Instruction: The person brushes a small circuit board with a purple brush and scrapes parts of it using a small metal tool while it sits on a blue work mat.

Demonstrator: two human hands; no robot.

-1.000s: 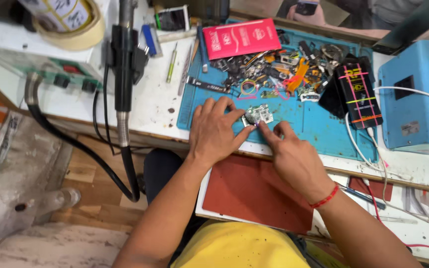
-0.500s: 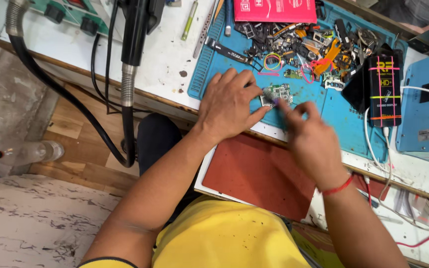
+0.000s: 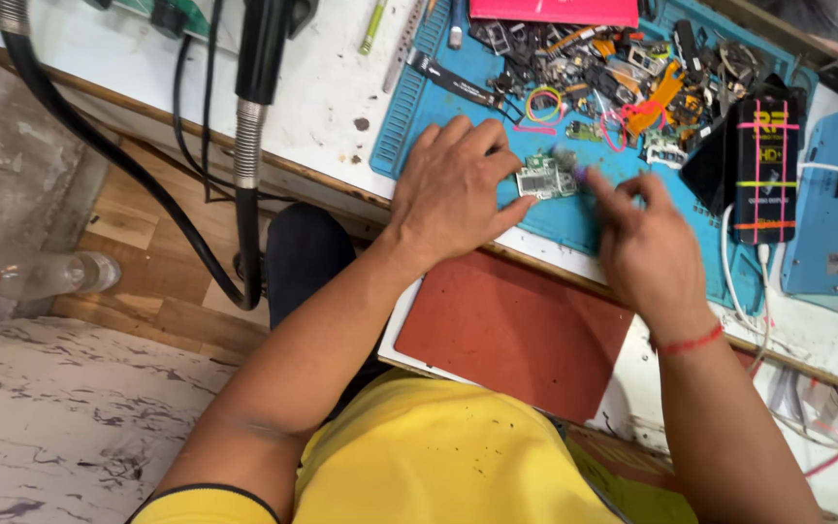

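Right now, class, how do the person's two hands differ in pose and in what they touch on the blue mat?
The left hand lies spread and sharp, fingertips pinning the small circuit board; the right hand is blurred, fingers curled beside that board. The right hand's wrist wears a red thread; the left hand's wrist is bare. Both hands rest over the blue mat.

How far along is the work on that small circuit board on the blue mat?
Done: the small circuit board lies bare on the blue mat, out of any casing. In hand: the left hand pins its edge with fingertips while the right hand, blurred, works beside it; whether it holds a tool I cannot tell. Left: the heap of loose parts sits unsorted behind, and nothing is reassembled.
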